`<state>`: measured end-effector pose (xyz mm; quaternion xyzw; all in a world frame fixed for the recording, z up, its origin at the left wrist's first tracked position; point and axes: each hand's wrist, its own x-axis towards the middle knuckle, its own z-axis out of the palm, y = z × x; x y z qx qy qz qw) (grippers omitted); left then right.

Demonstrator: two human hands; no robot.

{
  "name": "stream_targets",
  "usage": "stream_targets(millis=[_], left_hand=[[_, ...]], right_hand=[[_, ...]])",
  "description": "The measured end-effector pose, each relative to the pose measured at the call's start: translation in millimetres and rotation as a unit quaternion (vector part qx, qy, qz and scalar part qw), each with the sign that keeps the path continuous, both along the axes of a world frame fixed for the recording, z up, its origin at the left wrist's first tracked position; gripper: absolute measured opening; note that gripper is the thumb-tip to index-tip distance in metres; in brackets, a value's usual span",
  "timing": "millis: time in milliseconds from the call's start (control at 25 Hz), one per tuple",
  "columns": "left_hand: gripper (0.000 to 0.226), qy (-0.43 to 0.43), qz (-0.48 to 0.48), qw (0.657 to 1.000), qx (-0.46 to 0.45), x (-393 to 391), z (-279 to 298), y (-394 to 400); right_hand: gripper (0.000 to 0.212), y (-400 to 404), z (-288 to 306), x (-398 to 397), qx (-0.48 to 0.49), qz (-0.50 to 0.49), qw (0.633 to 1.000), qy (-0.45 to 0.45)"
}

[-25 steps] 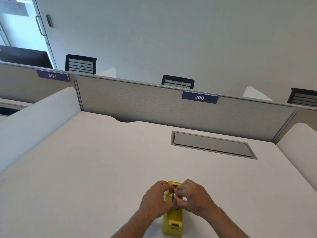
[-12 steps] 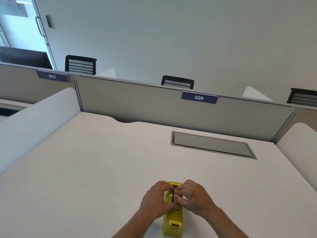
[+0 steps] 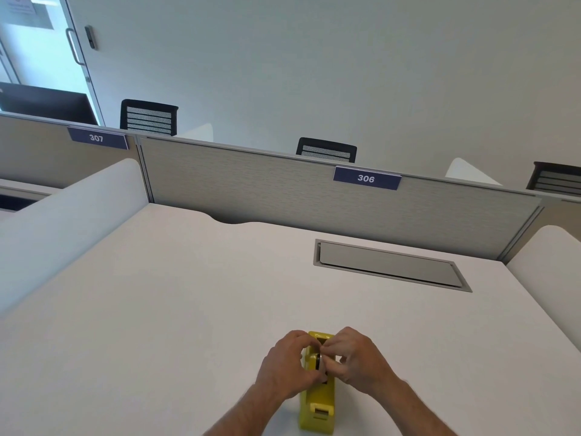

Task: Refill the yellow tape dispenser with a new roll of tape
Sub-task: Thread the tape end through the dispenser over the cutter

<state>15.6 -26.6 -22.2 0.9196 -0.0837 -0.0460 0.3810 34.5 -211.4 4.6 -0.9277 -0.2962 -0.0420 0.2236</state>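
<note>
Both hands — left hand, right hand — pinch inside the yellow tape dispenser, at six o'clock on the surface; roll hidden — seating looks unfinished.

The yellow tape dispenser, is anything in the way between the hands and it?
Nothing visible is. The left hand and the right hand are already on the yellow tape dispenser, fingers meeting at its top slot. The white desk around it is bare.

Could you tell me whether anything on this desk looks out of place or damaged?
Nothing stands out: the yellow tape dispenser stands upright on the desk, both hands working at its top.
</note>
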Motion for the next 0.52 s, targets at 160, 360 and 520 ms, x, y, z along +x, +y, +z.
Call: stream_targets(millis=[160, 360, 520], left_hand=[[0.056, -0.007, -0.002, 1.0, 0.011, 0.3, -1.2, -0.3], [0.058, -0.01, -0.001, 1.0, 0.02, 0.4, -1.9, -1.4], [0.061, -0.005, 0.0, 1.0, 0.025, 0.1, -3.4, -1.8]], right_hand=[[0.018, -2.6, 0.1, 0.2, 0.006, -0.005, 1.0, 0.001], [0.012, -2.9, -1.3, 1.9, 0.007, -0.002, 1.0, -0.008], [0.015, -4.4, -1.8, 6.4, 0.012, -0.014, 1.0, -0.005]])
